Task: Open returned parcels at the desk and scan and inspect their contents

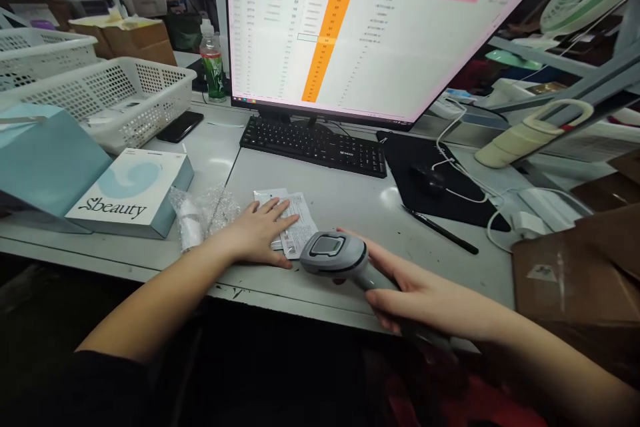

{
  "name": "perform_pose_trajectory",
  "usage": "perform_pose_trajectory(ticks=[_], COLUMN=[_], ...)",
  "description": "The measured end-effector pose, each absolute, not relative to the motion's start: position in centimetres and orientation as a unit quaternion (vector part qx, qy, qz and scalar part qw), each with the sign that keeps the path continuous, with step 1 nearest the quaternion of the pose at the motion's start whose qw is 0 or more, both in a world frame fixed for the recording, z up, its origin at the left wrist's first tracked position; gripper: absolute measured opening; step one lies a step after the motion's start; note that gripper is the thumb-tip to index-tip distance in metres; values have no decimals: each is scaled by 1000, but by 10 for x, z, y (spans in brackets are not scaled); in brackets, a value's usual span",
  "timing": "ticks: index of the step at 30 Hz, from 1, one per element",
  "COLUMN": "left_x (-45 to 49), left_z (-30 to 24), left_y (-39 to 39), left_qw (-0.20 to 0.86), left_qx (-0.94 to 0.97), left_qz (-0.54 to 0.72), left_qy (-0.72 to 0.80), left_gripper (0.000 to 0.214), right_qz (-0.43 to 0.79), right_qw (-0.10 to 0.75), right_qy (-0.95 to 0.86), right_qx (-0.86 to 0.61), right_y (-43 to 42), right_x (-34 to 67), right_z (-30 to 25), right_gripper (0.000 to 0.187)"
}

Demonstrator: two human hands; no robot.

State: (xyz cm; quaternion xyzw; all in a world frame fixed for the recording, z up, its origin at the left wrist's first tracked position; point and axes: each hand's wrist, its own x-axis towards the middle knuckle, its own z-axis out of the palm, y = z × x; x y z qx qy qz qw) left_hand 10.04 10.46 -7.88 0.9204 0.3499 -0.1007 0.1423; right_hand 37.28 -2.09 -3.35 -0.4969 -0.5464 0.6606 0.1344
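My left hand (263, 230) lies flat with spread fingers over some printed sachets (301, 227) near the desk's front edge, covering part of them. In my right hand (407, 287) is a grey barcode scanner (334, 252), gripped by its handle. Its head points left and sits close beside the sachets. Left of my left hand lies a clear bubble-wrap bundle (220, 208) around a white tube-like item (191, 223). Beyond it is a white and blue box (133, 190) marked "beauty", next to a light blue open box or lid (45, 160).
Behind the sachets are a black keyboard (313, 147) and a large monitor (375, 40) showing a spreadsheet. A mouse (428, 179), a black pen (440, 228) and cables lie to the right, near a cardboard box (570, 273). White baskets (145, 83), a phone (181, 127) and a bottle (213, 67) stand left.
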Motion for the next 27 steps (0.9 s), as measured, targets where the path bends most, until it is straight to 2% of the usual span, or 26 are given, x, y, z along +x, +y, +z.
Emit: perform_pose_trajectory(ticks=[8, 10, 13, 14, 16, 18, 20, 24, 25, 27], left_x=[100, 101, 106, 108, 112, 114, 116, 118, 119, 119], left_z=[-77, -77, -79, -80, -84, -88, -89, -86, -85, -85], left_y=[99, 98, 97, 96, 95, 93, 93, 95, 95, 95], left_qw=[137, 125, 91, 79, 60, 52, 51, 17, 6, -1], left_qx=[926, 938, 963, 967, 969, 963, 956, 951, 950, 941], left_qz=[-59, -32, 13, 26, 63, 126, 187, 249, 266, 309], left_qy=[347, 320, 255, 241, 233, 233, 222, 181, 166, 137], left_gripper=[104, 85, 36, 27, 25, 26, 26, 23, 23, 22], right_qz=[618, 611, 608, 606, 591, 548, 436, 5, -59, -91], right_qw=[132, 160, 217, 230, 246, 246, 256, 275, 253, 203], right_qy=[-573, -567, -537, -526, -514, -537, -593, -601, -574, -529], right_qx=[-522, -529, -543, -551, -571, -592, -627, -750, -776, -819], right_y=[-30, -27, -17, -12, 1, 19, 44, 104, 117, 138], right_x=[381, 387, 398, 403, 418, 439, 469, 541, 558, 584], right_z=[-8, -14, -41, -54, -78, -96, -106, -117, -122, -134], right_gripper=[99, 102, 106, 107, 103, 89, 73, 58, 57, 55])
